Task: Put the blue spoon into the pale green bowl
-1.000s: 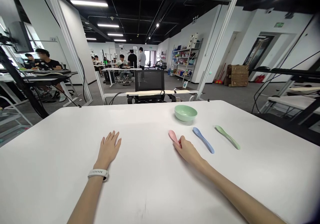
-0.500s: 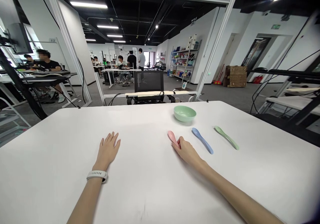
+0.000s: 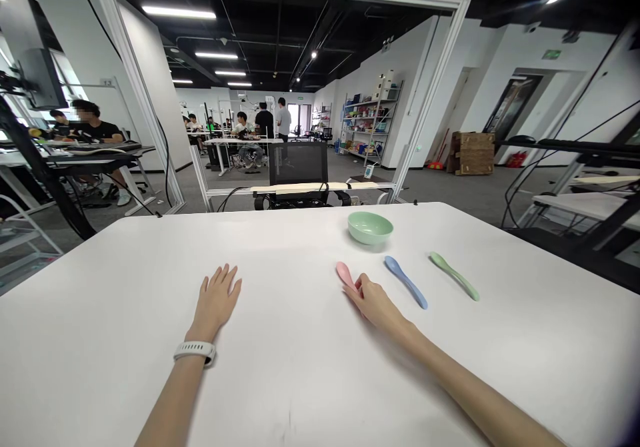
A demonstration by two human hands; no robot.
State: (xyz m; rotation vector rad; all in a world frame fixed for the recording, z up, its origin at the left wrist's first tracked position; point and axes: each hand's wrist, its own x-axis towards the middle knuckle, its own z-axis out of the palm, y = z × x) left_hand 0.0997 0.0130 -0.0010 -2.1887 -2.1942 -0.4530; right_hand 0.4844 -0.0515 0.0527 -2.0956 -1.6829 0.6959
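Observation:
My right hand [image 3: 374,306] lies at the lower end of a pink plastic spoon [image 3: 344,274], its fingers closed over the handle and hiding that part. To the right lie a blue plastic spoon [image 3: 406,282] and a green plastic spoon [image 3: 454,276], both apart from my hand. A pale green bowl [image 3: 370,228] stands beyond them, near the far edge of the white table [image 3: 280,247]. My left hand [image 3: 216,302] rests flat on the table with its fingers apart, touching nothing else. A white band circles its wrist.
A black mesh-backed chair [image 3: 298,164] stands behind the table's far edge, inside a white metal frame [image 3: 140,114]. Seated co-workers [image 3: 90,124] work at a desk at the far left. Further back stand shelving [image 3: 371,119] and a wooden crate [image 3: 471,153].
The whole view has shifted slightly as my head moved. My hands, the spoons and the bowl keep their places on the table.

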